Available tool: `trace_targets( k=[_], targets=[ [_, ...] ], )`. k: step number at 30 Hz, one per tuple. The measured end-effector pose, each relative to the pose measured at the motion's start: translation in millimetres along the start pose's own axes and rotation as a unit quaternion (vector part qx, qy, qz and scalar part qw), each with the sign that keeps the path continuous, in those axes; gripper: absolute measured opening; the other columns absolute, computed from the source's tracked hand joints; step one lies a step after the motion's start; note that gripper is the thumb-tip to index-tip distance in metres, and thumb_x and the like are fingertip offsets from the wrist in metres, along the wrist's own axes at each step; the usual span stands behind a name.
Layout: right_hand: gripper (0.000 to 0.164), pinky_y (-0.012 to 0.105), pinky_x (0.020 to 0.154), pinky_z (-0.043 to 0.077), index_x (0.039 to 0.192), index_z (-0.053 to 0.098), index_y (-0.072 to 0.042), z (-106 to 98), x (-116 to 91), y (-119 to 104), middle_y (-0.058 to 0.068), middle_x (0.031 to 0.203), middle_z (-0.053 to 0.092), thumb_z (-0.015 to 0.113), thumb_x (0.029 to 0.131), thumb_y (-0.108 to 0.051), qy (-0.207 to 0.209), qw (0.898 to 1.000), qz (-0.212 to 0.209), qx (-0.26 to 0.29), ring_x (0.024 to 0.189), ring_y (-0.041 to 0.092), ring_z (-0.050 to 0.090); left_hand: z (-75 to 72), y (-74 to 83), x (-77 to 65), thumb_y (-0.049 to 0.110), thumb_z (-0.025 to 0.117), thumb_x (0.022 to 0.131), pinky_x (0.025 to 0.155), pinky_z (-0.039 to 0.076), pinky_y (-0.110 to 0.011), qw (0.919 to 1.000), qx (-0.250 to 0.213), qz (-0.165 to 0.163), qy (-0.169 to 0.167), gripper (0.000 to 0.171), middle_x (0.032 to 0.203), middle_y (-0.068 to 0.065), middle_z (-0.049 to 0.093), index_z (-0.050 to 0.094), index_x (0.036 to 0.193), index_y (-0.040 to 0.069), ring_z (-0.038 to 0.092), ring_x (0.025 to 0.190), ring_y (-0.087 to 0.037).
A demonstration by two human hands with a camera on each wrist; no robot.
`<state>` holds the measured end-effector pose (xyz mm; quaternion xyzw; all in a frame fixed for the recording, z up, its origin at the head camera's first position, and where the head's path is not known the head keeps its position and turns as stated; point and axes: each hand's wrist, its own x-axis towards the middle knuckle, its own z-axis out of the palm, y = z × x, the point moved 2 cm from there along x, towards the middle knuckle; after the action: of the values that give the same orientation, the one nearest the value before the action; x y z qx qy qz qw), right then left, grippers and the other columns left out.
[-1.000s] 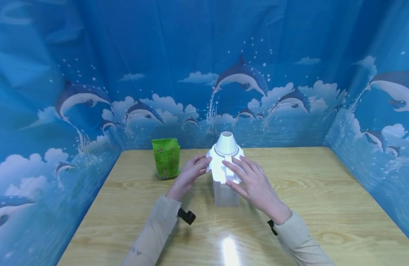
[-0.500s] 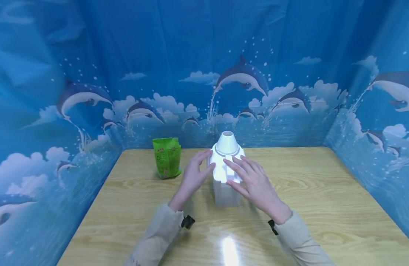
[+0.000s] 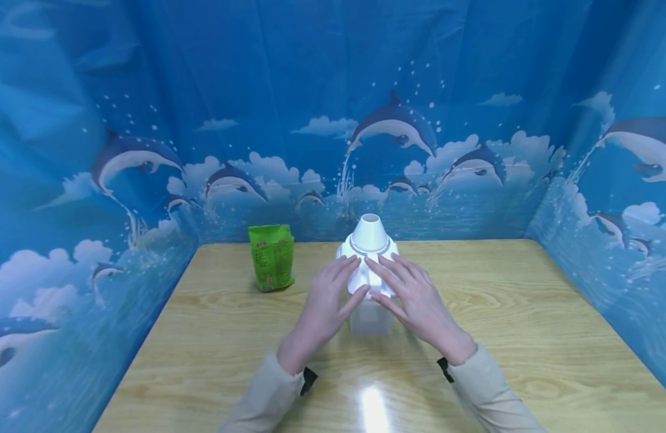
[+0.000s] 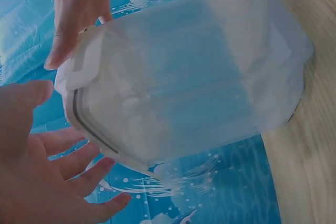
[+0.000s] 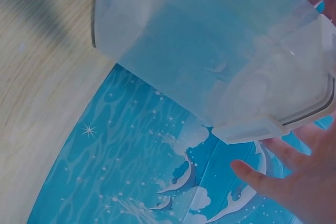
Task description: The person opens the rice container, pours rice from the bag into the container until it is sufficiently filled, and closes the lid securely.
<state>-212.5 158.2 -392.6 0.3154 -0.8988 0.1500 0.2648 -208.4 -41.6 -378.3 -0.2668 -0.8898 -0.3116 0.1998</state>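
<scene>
A translucent plastic storage container [image 3: 369,322] stands upright on the table, its white lid [image 3: 357,279] topped by a white cone [image 3: 369,234]. My left hand [image 3: 320,305] is at the left front of the lid, fingers extended and slightly bent. My right hand [image 3: 419,304] lies at the right front with fingers spread, its fingertips over the lid by the front clip. In the left wrist view, the clip [image 4: 86,60] looks folded down against the container wall. The right wrist view shows another side clip [image 5: 249,130] angled outward. Neither hand curls round anything.
A green printed bag [image 3: 272,257] stands on the wooden table [image 3: 500,300], to the left of the container. Blue curtains [image 3: 289,90] with dolphins enclose the table at the back and both sides.
My left hand has come away from the container's left side and moved toward the lid's front, beside the right hand. The right hand stays nearly still.
</scene>
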Motion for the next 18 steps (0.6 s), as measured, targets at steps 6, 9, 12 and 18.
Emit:
trace_targets(
  k=[6,9,12,18],
  targets=[
    [0.053,0.063,0.111,0.038,0.157,0.038,-0.029,-1,0,0,0.009,0.153,0.049,0.034,0.109,-0.05,-0.003,1.0,-0.001,0.001,0.139,0.038,0.045,9.7,-3.2,-3.9,0.041,0.06,0.102,0.117,0.032,-0.058,0.9997,0.019,-0.007,-0.014,0.056,0.154,-0.01,0.048,0.052,0.147,0.009,0.043,0.143,-0.029],
    [0.05,0.063,0.111,0.038,0.156,0.04,-0.028,0,0,0,0.009,0.153,0.05,0.035,0.11,-0.045,-0.001,1.0,-0.001,0.002,0.139,0.038,0.045,11.7,-3.0,-5.1,0.044,0.056,0.103,0.116,0.032,-0.062,0.9983,0.054,-0.007,-0.023,0.056,0.156,-0.009,0.045,0.05,0.15,0.014,0.041,0.144,-0.029],
    [0.048,0.063,0.111,0.038,0.155,0.042,-0.026,1,-1,1,0.01,0.152,0.051,0.036,0.11,-0.042,0.004,1.0,-0.002,0.007,0.139,0.038,0.046,13.1,-0.6,-5.9,0.05,0.051,0.104,0.115,0.032,-0.065,0.9931,0.11,0.001,-0.04,0.061,0.158,-0.008,0.043,0.045,0.153,0.015,0.039,0.145,-0.029],
    [0.047,0.062,0.112,0.037,0.155,0.043,-0.026,0,0,0,0.01,0.152,0.05,0.043,0.109,-0.038,-0.001,1.0,0.0,0.01,0.139,0.038,0.045,15.0,4.8,-7.7,0.058,0.044,0.103,0.116,0.028,-0.065,0.9798,0.19,0.016,-0.059,0.07,0.16,-0.01,0.039,0.037,0.157,0.013,0.036,0.148,-0.028]
  ],
)
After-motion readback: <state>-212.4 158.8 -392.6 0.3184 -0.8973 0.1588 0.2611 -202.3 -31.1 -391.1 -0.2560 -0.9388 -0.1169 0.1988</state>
